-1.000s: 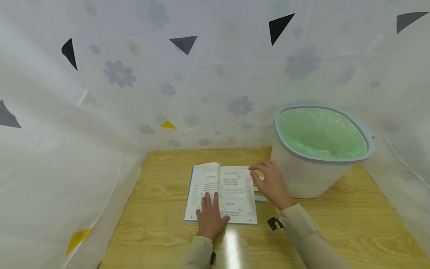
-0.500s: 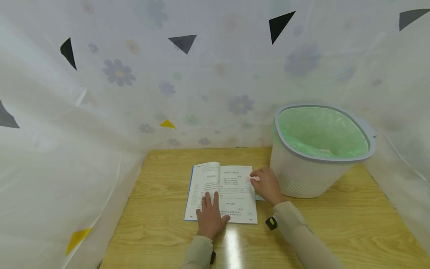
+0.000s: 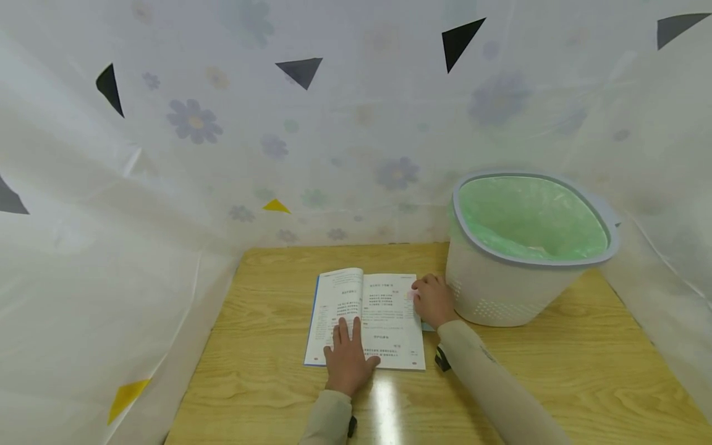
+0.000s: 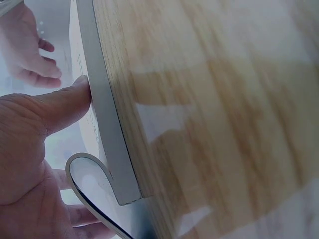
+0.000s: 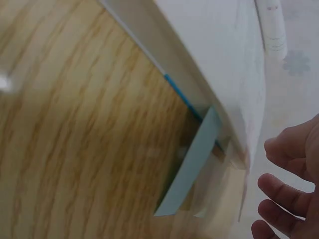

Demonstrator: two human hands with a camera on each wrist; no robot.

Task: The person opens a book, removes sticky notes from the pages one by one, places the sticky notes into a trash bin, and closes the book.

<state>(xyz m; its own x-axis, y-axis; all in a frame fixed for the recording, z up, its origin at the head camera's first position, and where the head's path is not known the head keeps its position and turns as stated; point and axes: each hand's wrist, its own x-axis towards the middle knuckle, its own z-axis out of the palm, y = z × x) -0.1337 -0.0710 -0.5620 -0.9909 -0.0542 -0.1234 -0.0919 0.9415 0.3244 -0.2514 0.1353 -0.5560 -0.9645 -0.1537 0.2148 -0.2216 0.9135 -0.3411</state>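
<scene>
An open book (image 3: 392, 340) with printed pages lies on the wooden table. Across its lower middle spreads my left hand (image 3: 349, 360), fingers straight over the left page and the gutter. In the left wrist view its thumb (image 4: 70, 104) lies at the page block's edge. My right hand (image 3: 435, 300) is at the book's right edge, fingertips beside a pink sticky tab (image 3: 410, 295). In the right wrist view, this hand's thumb and fingers (image 5: 284, 194) are loosely bent and apart, nothing between them. A light blue tab (image 5: 189, 169) sticks out from the pages below it.
A pale bin (image 3: 500, 296) with a grey rim and a green liner bag stands right behind my right hand. Flower-printed plastic sheeting (image 3: 356, 136) surrounds the wooden table (image 3: 261, 395) at the back and sides.
My right hand has come down and slightly left from the page's upper corner to the pink tab, which now shows only on the page. My left hand has stayed put.
</scene>
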